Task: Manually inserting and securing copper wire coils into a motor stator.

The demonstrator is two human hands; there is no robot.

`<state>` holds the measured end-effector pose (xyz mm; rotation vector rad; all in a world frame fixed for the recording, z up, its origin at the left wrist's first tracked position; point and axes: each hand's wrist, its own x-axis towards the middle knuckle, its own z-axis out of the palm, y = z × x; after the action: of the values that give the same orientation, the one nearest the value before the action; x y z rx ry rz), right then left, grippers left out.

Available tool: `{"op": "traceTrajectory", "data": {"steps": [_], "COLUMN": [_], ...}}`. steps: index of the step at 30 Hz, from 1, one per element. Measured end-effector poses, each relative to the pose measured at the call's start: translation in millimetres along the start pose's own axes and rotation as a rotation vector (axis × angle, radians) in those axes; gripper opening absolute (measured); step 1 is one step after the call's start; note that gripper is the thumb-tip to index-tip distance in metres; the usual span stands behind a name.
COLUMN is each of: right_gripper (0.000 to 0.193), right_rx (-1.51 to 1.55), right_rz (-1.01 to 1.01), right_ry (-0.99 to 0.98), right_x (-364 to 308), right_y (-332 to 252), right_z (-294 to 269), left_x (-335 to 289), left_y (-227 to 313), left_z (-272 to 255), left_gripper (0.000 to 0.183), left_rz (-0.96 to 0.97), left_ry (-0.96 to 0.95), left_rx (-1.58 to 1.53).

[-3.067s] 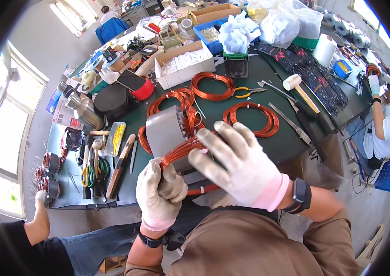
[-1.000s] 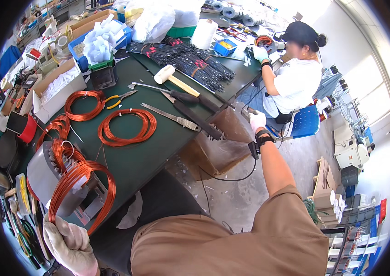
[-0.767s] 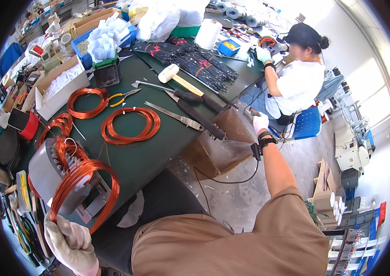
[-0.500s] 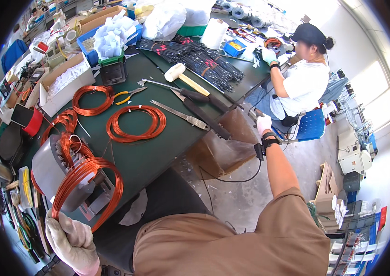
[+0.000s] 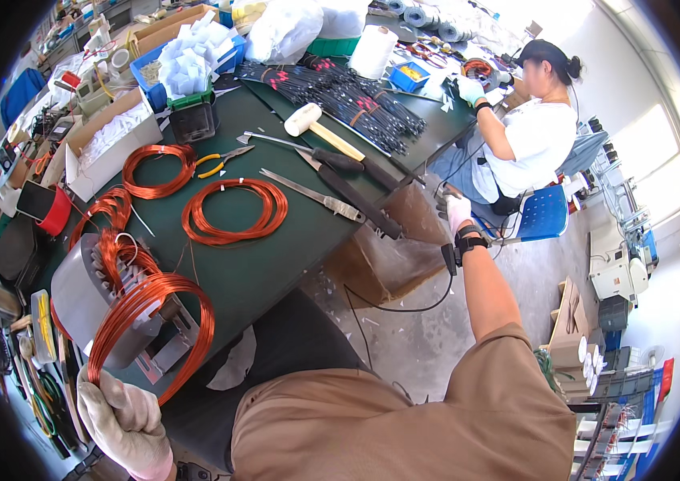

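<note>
Green tabletop [image 5: 276, 264], long, running from the near left corner away to the far right; a co-worker [image 5: 528, 132] in a white top sits beyond its far right end beside a blue chair [image 5: 544, 212].

Grey motor stator [image 5: 95, 301] at the near left edge of the tabletop, copper windings standing out of its bore.

Large copper coil [image 5: 151, 321]: draped over the stator's near side, its lower loop hanging past the near edge of the tabletop into the left hand.

Left hand [image 5: 123, 421], white work glove, at the near left corner just off the tabletop edge; fingers closed tight around the bottom of the large copper coil.

Right hand [image 5: 456, 212], white glove with a dark wrist strap, arm stretched out well past the right edge of the tabletop, over a brown box [image 5: 388, 248]. Fingers curled at something small; cannot tell whether they grip it.

Loose coil [image 5: 234, 210] flat mid-tabletop. Second loose coil [image 5: 159, 170] toward the left edge, far side.

White-headed mallet [image 5: 324, 132] toward the far edge, wooden handle pointing right. Long metal blade [image 5: 312, 195] just right of the mid-tabletop coil. Yellow-handled pliers [image 5: 223, 160] between the two flat coils.
</note>
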<state>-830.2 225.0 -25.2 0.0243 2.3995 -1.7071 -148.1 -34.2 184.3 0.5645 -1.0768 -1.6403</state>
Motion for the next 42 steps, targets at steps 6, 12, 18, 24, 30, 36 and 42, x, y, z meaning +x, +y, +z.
{"op": "traceTrajectory", "data": {"steps": [6, 12, 18, 24, 30, 36, 42], "right_gripper": [0.022, 0.033, 0.039, 0.043, 0.035, 0.032, 0.024], "right_rx": [0.009, -0.112, -0.063, -0.242, 0.159, 0.302, 0.066], "right_rz": [-0.351, -0.876, -1.354, -1.736, -1.170, -1.435, -1.497], "right_ry": [-0.582, -1.016, -1.093, -1.123, -1.342, -0.908, -1.314], "right_x": [-226.1, -392.0, -452.5, -465.2, -455.2, -466.3, -473.5], "right_y": [-119.9, -187.4, -213.0, -243.7, -239.4, -239.9, -212.1], "right_z": [57.4, 129.1, 205.3, 208.0, 205.9, 202.9, 207.1], "left_x": [-11.1, 2.1, 3.9, -1.8, -0.5, 4.4, 2.2], "left_y": [6.7, 21.9, 32.8, 15.0, -11.2, -11.8, -8.0], "left_z": [-9.7, 24.2, 32.0, 20.0, 4.3, 5.1, 14.0], "left_gripper": [0.036, 0.033, 0.026, 0.010, 0.017, 0.016, 0.014], "left_rz": [-0.016, -0.214, -0.517, -0.107, 0.504, 0.613, 0.497], "left_ry": [0.144, 0.004, -0.072, -0.079, -0.047, -0.074, -0.025], "left_rx": [0.019, 0.050, 0.085, 0.820, 1.494, 1.334, 1.226]}}
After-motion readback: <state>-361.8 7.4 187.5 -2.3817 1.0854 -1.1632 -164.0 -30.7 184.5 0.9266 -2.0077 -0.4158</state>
